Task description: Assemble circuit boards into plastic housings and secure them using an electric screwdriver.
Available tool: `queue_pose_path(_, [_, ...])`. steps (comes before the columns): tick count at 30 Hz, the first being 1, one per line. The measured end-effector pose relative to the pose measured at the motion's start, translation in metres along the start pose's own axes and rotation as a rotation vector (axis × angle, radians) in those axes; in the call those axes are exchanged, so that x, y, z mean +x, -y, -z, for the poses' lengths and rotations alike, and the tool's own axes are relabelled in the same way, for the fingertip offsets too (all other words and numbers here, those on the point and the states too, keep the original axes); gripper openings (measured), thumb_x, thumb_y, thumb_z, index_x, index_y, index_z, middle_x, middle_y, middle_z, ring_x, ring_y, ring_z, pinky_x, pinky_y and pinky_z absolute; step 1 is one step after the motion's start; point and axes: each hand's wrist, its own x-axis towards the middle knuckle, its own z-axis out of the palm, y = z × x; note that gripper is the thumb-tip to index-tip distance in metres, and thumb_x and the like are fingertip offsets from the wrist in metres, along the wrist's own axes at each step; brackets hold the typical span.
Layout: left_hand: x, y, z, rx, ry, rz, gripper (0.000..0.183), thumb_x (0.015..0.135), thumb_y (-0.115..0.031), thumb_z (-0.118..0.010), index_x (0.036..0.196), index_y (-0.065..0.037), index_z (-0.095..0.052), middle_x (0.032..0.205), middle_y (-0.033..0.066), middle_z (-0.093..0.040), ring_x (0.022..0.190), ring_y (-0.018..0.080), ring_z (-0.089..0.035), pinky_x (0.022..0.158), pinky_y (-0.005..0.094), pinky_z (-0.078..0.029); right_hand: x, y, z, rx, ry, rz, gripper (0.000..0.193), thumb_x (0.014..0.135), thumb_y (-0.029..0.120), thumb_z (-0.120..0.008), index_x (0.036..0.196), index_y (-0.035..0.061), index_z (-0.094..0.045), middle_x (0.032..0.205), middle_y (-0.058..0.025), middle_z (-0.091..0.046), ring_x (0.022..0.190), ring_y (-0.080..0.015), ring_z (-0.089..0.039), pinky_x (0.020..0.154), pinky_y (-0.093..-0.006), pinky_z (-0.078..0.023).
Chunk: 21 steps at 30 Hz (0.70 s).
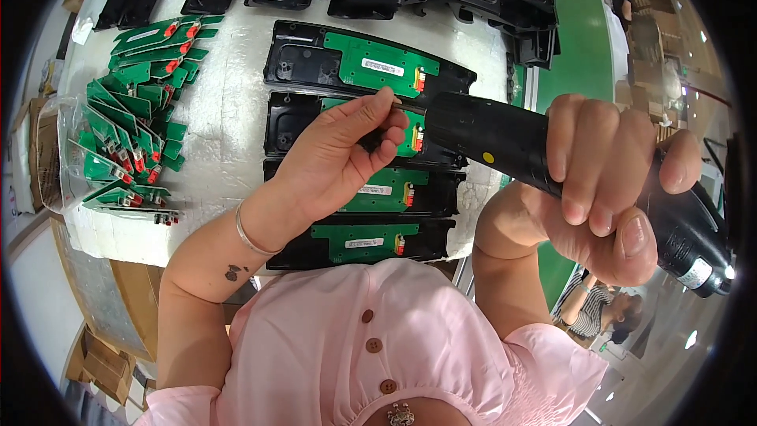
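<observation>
Right fingers (628, 154) grip the screwdriver (497, 132) round its body, best for likely heft; left fingers (369, 117), ten o'clock, I can't read.

The screwdriver (512, 138) is black (yellow-dotted), the circuit boards (394, 55) green.

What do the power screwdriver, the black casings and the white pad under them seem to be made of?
Power screwdriver: probably plastic, smooth satin black with soft highlights.
Black casings: likely moulded plastic, semi-gloss, judging by the formed recesses and raised edges.
White pad: perhaps foam; its mottled surface shows shiny patches, possibly a film, but that stays uncertain.
</observation>
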Motion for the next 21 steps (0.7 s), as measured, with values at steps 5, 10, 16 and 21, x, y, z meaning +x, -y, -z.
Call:
queue_pose_path(5, [0.002, 0.001, -0.027, 0.068, -0.201, 0.123, 0.034, 0.090, -0.022, -0.040, 0.107, 0.006, -0.048, 0.108, 0.0169, -0.052, 0.100, 0.0230, -0.053, 0.082, 0.0265, -0.047, -0.003, -0.026, 0.019, -0.076, -0.261, 0.130, 0.033, 0.064, 0.001, -0.044, 0.097, 0.0049, -0.049, 0.055, -0.0012, -0.035, 0.048, -0.0138, -0.037, 0.054, -0.0304, -0.033])
queue_pose_path(10, [0.001, 0.003, -0.021, 0.286, -0.129, 0.108, 0.033, 0.091, -0.017, -0.038, 0.113, 0.006, -0.044, 0.108, 0.0193, -0.053, 0.098, 0.0242, -0.054, 0.082, 0.0290, -0.048, -0.007, -0.051, 0.056, -0.300, -0.579, 0.009, 0.021, 0.067, 0.003, -0.043, 0.087, 0.0019, -0.047, 0.056, -0.0054, -0.038, 0.048, -0.0163, -0.037, 0.056, -0.0343, -0.037])
queue_pose_path(16, [0.000, 0.004, -0.020, 0.414, -0.127, 0.077, 0.021, 0.089, -0.015, -0.042, 0.099, 0.001, -0.051, 0.091, 0.0122, -0.059, 0.084, 0.0182, -0.059, 0.072, 0.0236, -0.050, -0.011, -0.059, 0.062, -0.266, -0.634, 0.018, 0.019, 0.066, 0.000, -0.043, 0.084, 0.0011, -0.046, 0.056, -0.0064, -0.039, 0.048, -0.0165, -0.038, 0.055, -0.0338, -0.038])
queue_pose_path(21, [-0.001, 0.000, -0.016, 0.499, -0.065, 0.101, 0.017, 0.087, -0.015, -0.047, 0.095, -0.001, -0.054, 0.085, 0.0076, -0.059, 0.076, 0.0126, -0.059, 0.067, 0.0200, -0.049, -0.008, -0.062, 0.063, -0.290, -0.619, -0.018, 0.017, 0.066, 0.001, -0.044, 0.083, 0.0006, -0.045, 0.056, -0.0068, -0.040, 0.048, -0.0165, -0.039, 0.054, -0.0340, -0.039])
